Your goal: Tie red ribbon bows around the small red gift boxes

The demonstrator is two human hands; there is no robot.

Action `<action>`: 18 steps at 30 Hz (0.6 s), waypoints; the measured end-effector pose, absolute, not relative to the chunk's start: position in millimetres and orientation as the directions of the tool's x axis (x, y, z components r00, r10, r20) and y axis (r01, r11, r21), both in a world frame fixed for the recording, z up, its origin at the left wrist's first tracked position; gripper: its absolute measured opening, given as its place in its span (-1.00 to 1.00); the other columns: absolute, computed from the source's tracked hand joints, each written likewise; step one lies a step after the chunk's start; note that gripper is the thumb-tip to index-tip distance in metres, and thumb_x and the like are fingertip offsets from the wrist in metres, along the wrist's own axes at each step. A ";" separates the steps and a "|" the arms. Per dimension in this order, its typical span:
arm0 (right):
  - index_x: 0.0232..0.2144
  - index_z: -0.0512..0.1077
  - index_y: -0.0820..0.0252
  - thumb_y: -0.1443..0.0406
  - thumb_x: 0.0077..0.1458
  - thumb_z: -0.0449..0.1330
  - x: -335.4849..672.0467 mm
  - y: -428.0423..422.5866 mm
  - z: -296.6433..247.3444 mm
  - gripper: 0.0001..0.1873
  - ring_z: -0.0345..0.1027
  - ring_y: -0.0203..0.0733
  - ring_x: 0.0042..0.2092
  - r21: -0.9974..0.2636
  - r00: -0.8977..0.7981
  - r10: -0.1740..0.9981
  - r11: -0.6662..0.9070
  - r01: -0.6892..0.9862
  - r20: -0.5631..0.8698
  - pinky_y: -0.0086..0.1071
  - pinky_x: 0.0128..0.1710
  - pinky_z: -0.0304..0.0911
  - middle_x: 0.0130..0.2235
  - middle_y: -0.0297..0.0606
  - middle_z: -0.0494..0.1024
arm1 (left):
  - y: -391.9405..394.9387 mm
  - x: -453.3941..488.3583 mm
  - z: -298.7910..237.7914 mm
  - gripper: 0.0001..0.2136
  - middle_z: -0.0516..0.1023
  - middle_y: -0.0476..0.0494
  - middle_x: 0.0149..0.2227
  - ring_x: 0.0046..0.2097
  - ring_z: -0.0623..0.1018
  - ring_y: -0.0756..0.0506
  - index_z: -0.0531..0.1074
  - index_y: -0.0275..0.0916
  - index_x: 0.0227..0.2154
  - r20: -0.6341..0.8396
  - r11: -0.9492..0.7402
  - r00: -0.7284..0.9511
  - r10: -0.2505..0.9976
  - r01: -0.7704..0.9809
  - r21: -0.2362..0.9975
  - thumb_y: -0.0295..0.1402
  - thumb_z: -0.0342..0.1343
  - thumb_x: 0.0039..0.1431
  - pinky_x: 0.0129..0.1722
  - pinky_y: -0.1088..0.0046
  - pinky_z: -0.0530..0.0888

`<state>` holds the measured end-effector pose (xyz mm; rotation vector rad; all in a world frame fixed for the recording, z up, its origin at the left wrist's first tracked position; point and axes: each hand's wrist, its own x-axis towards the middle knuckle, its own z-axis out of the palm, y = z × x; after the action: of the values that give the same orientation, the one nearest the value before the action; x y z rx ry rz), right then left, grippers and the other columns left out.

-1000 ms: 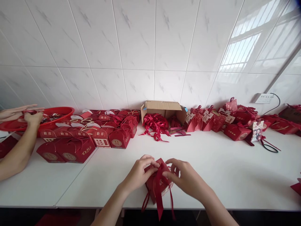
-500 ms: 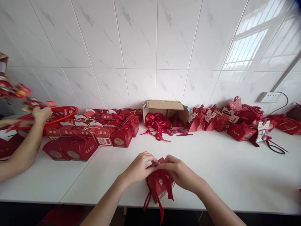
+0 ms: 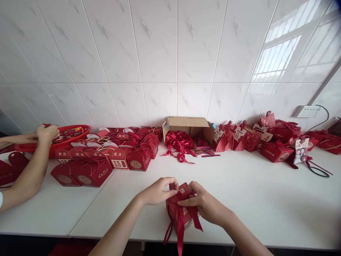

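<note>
"White marbled tiles [image 3: 157,42] stand behind a white tabletop [image 3: 255,199]. What are the fingers doing?"

"On the left hand [image 3: 157,192] they curl narrow beside the red gift box's [image 3: 174,215] top; I can't tell whether they pinch anything. On the right hand [image 3: 205,202] they sit slightly apart, thumb against the red ribbon [image 3: 180,227], grip unclear."

"Where's that box?"

"Near edge, middle, between both hands, ribbon tails hanging down its near side."

"Farther out?"

"Far middle, a cardboard carton [image 3: 188,122] with a ribbon pile [image 3: 179,142]; left, lidded candy boxes [image 3: 140,160]; far left, a co-worker's hand [image 3: 47,133] by a red basin [image 3: 71,140]."
</note>
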<state>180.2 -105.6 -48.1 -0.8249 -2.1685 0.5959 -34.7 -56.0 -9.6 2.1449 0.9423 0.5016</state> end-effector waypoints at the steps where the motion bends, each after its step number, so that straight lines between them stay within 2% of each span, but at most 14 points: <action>1: -0.13 0.53 -0.07 0.38 0.17 0.07 179.8 -105.7 -47.9 -0.67 0.36 -0.13 -0.15 -0.638 -0.524 0.713 0.681 0.358 0.466 -0.23 -0.19 0.38 -0.20 -0.17 0.46 | -57.0 -34.2 -9.6 -0.88 0.50 -0.05 -0.32 -0.24 0.47 -0.08 0.46 -0.16 -0.37 0.052 -0.468 0.666 0.744 0.465 0.751 -0.36 0.02 0.13 -0.19 0.44 0.41; 5: -0.15 0.54 -0.06 0.37 0.17 0.08 181.2 -105.4 -45.9 -0.68 0.36 -0.11 -0.12 -0.672 -0.515 0.719 0.667 0.321 0.468 -0.17 -0.14 0.38 -0.17 -0.17 0.46 | -58.4 -33.2 -10.5 -0.86 0.46 -0.08 -0.29 -0.20 0.44 -0.11 0.45 -0.15 -0.37 0.059 -0.517 0.691 0.720 0.479 0.710 -0.32 -0.01 0.16 -0.18 0.41 0.39; 9: -0.15 0.54 -0.06 0.36 0.20 0.03 184.2 -105.0 -46.5 -0.67 0.37 -0.12 -0.14 -0.686 -0.520 0.730 0.650 0.329 0.443 -0.16 -0.17 0.39 -0.19 -0.17 0.44 | -57.4 -33.4 -11.3 -0.91 0.37 -0.07 -0.27 -0.17 0.39 -0.13 0.41 -0.15 -0.41 0.044 -0.543 0.696 0.717 0.516 0.663 -0.27 0.10 0.09 -0.15 0.37 0.38; 14: -0.14 0.54 -0.04 0.38 0.22 0.01 184.5 -105.2 -48.4 -0.65 0.35 -0.14 -0.11 -0.669 -0.540 0.730 0.650 0.360 0.419 -0.20 -0.14 0.38 -0.19 -0.17 0.39 | -58.4 -27.8 -17.6 -0.90 0.35 -0.09 -0.14 -0.06 0.39 -0.08 0.35 -0.17 -0.45 0.065 -0.474 0.719 0.692 0.385 0.792 -0.31 0.06 0.13 0.02 0.37 0.33; 18: -0.16 0.54 -0.06 0.38 0.20 0.05 184.4 -105.8 -46.7 -0.68 0.33 -0.14 -0.08 -0.654 -0.540 0.723 0.663 0.364 0.432 -0.21 -0.13 0.38 -0.17 -0.19 0.39 | -59.6 -22.7 -25.5 -0.88 0.38 -0.14 -0.07 0.01 0.39 -0.10 0.31 -0.18 -0.47 0.086 -0.407 0.693 0.716 0.315 0.857 -0.32 0.04 0.15 0.02 0.36 0.34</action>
<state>184.4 -105.8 -46.7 -0.8359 -2.1722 0.6540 -22.7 -59.6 -25.5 2.0047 0.7926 0.5646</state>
